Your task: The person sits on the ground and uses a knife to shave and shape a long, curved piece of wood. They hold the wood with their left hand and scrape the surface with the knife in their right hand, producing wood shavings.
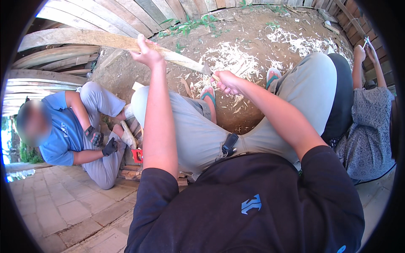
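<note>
A long pale wooden board stretches from the far left toward the middle, its narrowed end pointing to my right hand. My left hand grips it partway along, with the arm reaching forward. In my right hand is a knife with a light-coloured handle. Its short dark blade rests against the board's narrow end. My fingers are closed round the handle and hide most of it. Curled pale wood shavings lie on the dirt just beyond, around my sandalled feet.
A person in a blue shirt and dark gloves sits close on my left, near a red-handled tool. Another person in patterned clothing sits on my right. Wooden plank fencing stands ahead; stone paving lies behind left.
</note>
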The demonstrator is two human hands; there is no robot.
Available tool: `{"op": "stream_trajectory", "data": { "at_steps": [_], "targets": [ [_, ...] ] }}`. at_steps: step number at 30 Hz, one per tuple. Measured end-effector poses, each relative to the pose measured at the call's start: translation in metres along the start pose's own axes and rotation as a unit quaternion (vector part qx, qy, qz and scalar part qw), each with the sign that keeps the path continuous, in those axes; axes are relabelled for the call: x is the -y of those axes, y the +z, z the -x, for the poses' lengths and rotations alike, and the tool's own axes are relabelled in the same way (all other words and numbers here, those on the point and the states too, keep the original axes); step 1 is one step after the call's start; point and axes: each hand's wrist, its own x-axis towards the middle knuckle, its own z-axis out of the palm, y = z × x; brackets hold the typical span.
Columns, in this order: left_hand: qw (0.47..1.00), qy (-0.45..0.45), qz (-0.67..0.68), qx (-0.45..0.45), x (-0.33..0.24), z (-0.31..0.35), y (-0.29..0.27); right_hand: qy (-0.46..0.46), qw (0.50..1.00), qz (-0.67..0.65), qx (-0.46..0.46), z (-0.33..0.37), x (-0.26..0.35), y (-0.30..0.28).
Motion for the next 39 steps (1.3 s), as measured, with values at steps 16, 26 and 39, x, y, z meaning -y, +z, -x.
{"op": "stream_trajectory", "data": {
  "at_steps": [16,26,39],
  "targets": [
    [0.999,0.015,0.009,0.048,0.007,-0.002,0.001,0.014,0.995,-0.095,-0.008,0.009,0.0,0.018],
    [0.999,0.014,0.018,0.045,0.005,0.005,0.002,0.024,0.964,-0.257,0.07,0.001,-0.014,0.019],
    [0.999,-0.016,0.029,0.041,0.009,-0.01,0.002,-0.038,0.962,-0.259,0.081,-0.006,-0.031,0.017]
  ]
}}
